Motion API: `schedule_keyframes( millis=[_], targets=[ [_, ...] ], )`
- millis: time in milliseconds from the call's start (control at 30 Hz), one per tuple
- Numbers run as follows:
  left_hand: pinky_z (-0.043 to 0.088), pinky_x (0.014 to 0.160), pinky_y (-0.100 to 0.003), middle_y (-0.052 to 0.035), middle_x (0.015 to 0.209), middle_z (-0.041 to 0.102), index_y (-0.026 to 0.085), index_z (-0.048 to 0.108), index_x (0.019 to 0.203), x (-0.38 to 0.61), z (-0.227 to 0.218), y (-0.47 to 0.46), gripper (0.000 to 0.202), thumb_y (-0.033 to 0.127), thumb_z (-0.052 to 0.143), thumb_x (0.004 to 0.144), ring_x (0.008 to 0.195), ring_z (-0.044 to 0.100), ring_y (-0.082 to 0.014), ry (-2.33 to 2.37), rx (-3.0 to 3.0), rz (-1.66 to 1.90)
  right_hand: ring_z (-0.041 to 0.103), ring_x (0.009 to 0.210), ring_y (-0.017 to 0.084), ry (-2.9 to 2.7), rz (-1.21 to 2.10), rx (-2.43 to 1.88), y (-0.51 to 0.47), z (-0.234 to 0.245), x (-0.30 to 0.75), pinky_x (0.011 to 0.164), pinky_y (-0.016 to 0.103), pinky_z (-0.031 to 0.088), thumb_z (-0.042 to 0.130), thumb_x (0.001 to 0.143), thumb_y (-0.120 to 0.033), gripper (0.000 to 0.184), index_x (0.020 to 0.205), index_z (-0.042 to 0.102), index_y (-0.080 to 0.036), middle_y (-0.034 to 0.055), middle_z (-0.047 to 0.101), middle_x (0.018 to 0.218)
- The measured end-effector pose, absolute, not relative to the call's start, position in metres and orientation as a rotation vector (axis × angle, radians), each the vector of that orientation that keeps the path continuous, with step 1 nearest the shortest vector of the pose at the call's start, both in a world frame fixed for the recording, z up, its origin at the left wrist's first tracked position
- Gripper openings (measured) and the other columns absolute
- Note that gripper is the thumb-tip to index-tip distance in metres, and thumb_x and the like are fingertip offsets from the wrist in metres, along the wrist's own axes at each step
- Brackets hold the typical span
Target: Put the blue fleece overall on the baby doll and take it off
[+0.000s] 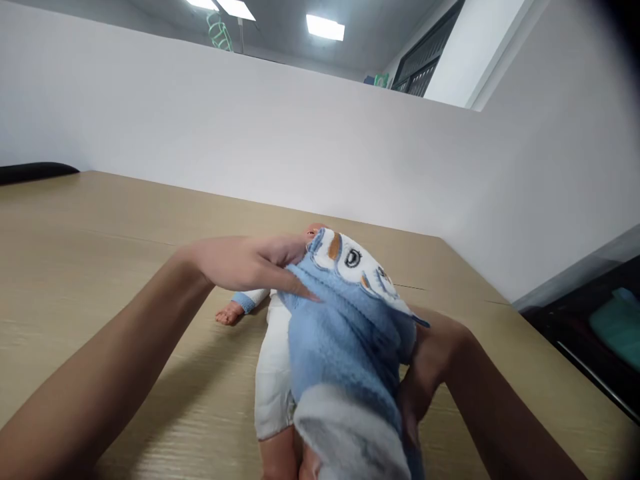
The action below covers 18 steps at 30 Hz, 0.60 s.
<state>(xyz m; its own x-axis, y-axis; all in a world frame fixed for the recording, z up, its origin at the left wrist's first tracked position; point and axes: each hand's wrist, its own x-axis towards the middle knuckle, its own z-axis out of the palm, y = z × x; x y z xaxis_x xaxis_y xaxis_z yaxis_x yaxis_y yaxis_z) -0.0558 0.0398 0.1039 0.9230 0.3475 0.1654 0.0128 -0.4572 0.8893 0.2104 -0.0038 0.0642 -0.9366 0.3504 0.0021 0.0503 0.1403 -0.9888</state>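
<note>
A baby doll (273,373) in a white romper with a blue cuff lies on its back on the wooden table (90,267). A fluffy blue garment (340,340) with a white animal face on its hood is held over the doll's chest and head. My left hand (250,263) pinches the garment's upper edge near the doll's head, fingers closed on the fabric. My right hand (430,360) grips the garment's right side from beneath, mostly hidden by the cloth. The doll's small hand (229,313) sticks out to the left.
A white partition wall (300,147) stands along the table's far edge. To the right, beyond the table's edge, is a dark bin (590,333) with a teal item (617,327) inside. A black object (35,171) sits at the far left.
</note>
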Motion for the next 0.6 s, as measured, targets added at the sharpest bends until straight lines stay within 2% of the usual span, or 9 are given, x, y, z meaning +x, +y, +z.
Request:
schedule_keyframes(
  millis=[67,133,167,233,300,367,433,500,600],
  targets=[
    [0.060,0.063,-0.028,-0.0038,0.069,0.071,0.020,0.077,0.085,-0.055,0.103,0.039,0.019,0.038,0.079,0.091,0.062,0.068,-0.0199,0.230,1.986,0.354,0.077,0.104,0.028,-2.285,1.875,-0.421,-0.004,0.066,0.210,0.092,0.032,0.062,0.097,0.069,-0.035,0.057,0.118,0.076,-0.016,0.0059,0.080,0.096],
    [0.061,0.061,-0.028,-0.0040,0.067,0.071,0.020,0.078,0.084,-0.055,0.102,0.037,0.023,0.040,0.089,0.080,0.062,0.070,-0.0217,0.194,1.944,0.290,0.077,0.093,0.026,-2.262,1.786,-0.529,-0.006,0.066,0.211,0.083,0.030,0.064,0.093,0.076,-0.035,0.037,0.105,0.078,-0.017,0.0044,0.079,0.086],
    [0.062,0.063,-0.029,-0.0047,0.069,0.072,0.020,0.078,0.086,-0.055,0.102,0.036,0.027,0.040,0.094,0.075,0.067,0.072,-0.0239,0.167,1.921,0.239,0.077,0.089,0.025,-2.221,1.745,-0.568,-0.007,0.065,0.212,0.079,0.030,0.064,0.090,0.078,-0.038,0.034,0.101,0.078,-0.017,0.0050,0.078,0.085],
    [0.065,0.072,-0.030,-0.0075,0.080,0.077,0.020,0.079,0.091,-0.055,0.103,0.035,0.035,0.037,0.098,0.068,0.085,0.076,-0.0291,0.111,1.880,0.109,0.077,0.090,0.026,-2.132,1.697,-0.595,-0.008,0.061,0.214,0.079,0.032,0.064,0.086,0.082,-0.049,0.038,0.101,0.078,-0.016,0.0080,0.079,0.092],
    [0.065,0.078,-0.031,-0.0079,0.085,0.079,0.020,0.079,0.093,-0.054,0.104,0.035,0.030,0.033,0.096,0.072,0.094,0.077,-0.0302,0.084,1.860,0.066,0.076,0.098,0.027,-2.058,1.694,-0.595,-0.008,0.058,0.214,0.088,0.035,0.063,0.079,0.087,-0.055,0.041,0.102,0.078,-0.017,0.0097,0.079,0.099],
    [0.065,0.080,-0.032,-0.0048,0.073,0.074,0.020,0.077,0.085,-0.053,0.103,0.035,0.019,0.031,0.091,0.078,0.088,0.076,-0.0278,0.108,1.867,0.158,0.076,0.096,0.026,-2.006,1.709,-0.587,-0.007,0.054,0.215,0.092,0.035,0.062,0.076,0.090,-0.054,0.036,0.096,0.079,-0.019,0.0077,0.079,0.096],
    [0.065,0.079,-0.033,-0.0008,0.056,0.064,0.021,0.073,0.073,-0.052,0.101,0.034,0.021,0.032,0.089,0.080,0.078,0.074,-0.0252,0.145,1.875,0.274,0.075,0.092,0.023,-1.907,1.694,-0.603,-0.008,0.051,0.214,0.091,0.033,0.062,0.078,0.090,-0.050,0.030,0.095,0.079,-0.021,0.0046,0.078,0.094],
    [0.064,0.082,-0.033,0.0017,0.049,0.055,0.020,0.068,0.066,-0.052,0.099,0.031,0.027,0.032,0.087,0.081,0.076,0.072,-0.0238,0.185,1.874,0.331,0.075,0.099,0.024,-1.797,1.665,-0.635,-0.011,0.050,0.213,0.095,0.035,0.061,0.080,0.087,-0.050,0.038,0.112,0.077,-0.021,0.0050,0.078,0.102],
    [0.062,0.086,-0.031,0.0015,0.057,0.060,0.017,0.068,0.072,-0.056,0.098,0.018,0.020,0.026,0.082,0.082,0.084,0.071,-0.0228,0.251,1.879,0.371,0.073,0.115,0.033,-1.770,1.632,-0.620,-0.024,0.057,0.213,0.098,0.042,0.061,0.091,0.071,-0.060,0.082,0.138,0.065,-0.021,0.0102,0.077,0.115]
  ],
)
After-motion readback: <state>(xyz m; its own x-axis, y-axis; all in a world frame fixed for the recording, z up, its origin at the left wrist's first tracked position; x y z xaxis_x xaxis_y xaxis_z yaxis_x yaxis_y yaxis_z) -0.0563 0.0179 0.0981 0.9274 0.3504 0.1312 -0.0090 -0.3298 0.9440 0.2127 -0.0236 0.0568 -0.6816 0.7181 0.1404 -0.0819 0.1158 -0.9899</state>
